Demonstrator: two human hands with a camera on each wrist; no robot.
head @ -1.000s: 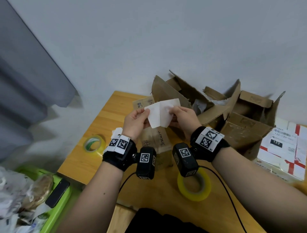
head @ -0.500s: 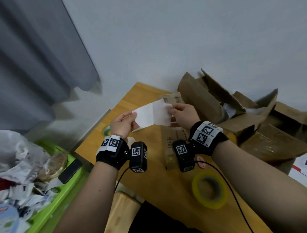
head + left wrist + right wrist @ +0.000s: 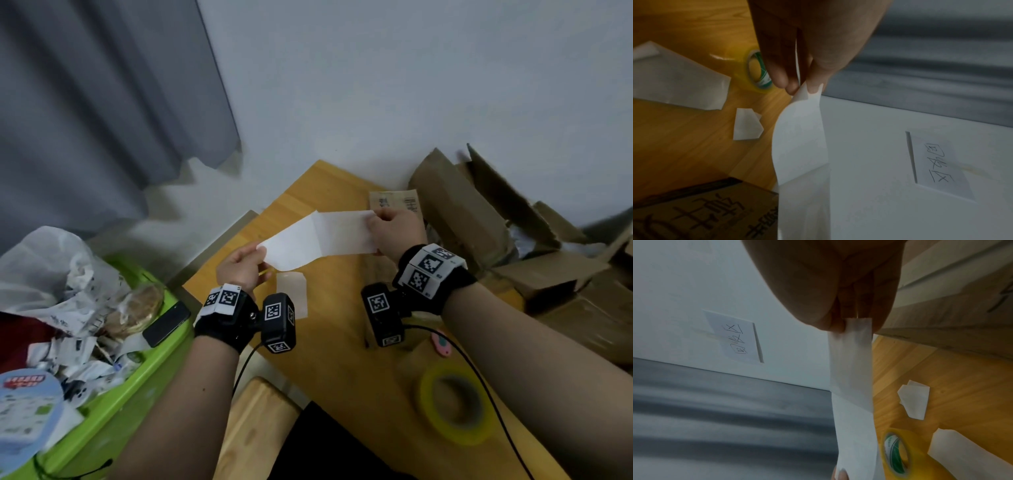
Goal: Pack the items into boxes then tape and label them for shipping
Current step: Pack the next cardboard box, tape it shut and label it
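Note:
A white label sheet [image 3: 322,240] is stretched in the air between both hands above the wooden table [image 3: 329,370]. My left hand [image 3: 245,265] pinches its left end, seen close in the left wrist view as label paper [image 3: 799,138] between thumb and fingertips [image 3: 789,84]. My right hand [image 3: 394,229] pinches the right end, where the label [image 3: 851,369] peels apart from its backing. A flat brown box [image 3: 390,270] with printed characters lies under the right hand, also visible as the box [image 3: 705,211].
Opened cardboard boxes [image 3: 513,240] pile up at the right. A yellow tape roll [image 3: 455,404] lies near the front edge; a second tape roll [image 3: 756,71] sits further left. Paper scraps [image 3: 293,294] lie on the table. A green bin [image 3: 102,394] of waste stands at the left.
The label has been pulled out from a folded piece into a long strip; my left hand moved down and left, away from the right. The head view swung left.

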